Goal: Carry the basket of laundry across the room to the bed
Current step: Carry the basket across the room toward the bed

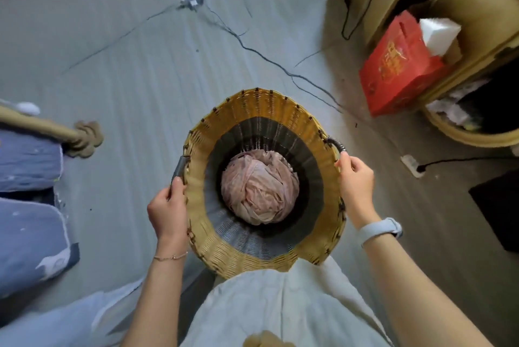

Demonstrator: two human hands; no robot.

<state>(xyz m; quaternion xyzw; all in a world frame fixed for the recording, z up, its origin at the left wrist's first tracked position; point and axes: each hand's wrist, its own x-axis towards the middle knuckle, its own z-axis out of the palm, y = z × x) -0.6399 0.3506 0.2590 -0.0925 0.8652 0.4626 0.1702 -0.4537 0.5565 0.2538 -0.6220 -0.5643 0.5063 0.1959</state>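
Note:
A round woven basket point(261, 113) with a tan rim and dark inner bands is held in front of my body, above the grey floor. A bundle of pale pink laundry point(259, 186) lies at its bottom. My left hand point(168, 209) grips the dark handle on the basket's left side. My right hand point(355, 178), with a light wristband on the wrist, grips the dark handle on the right side. The bed point(28, 223), with blue bedding and a tan carved frame end, lies at the left edge of view.
Thin black cables point(252, 48) run across the floor ahead to a white power strip point(193, 1). A red box point(398, 68) leans against tan furniture point(477, 9) at the right. Another power strip point(412, 165) lies on the floor near my right hand.

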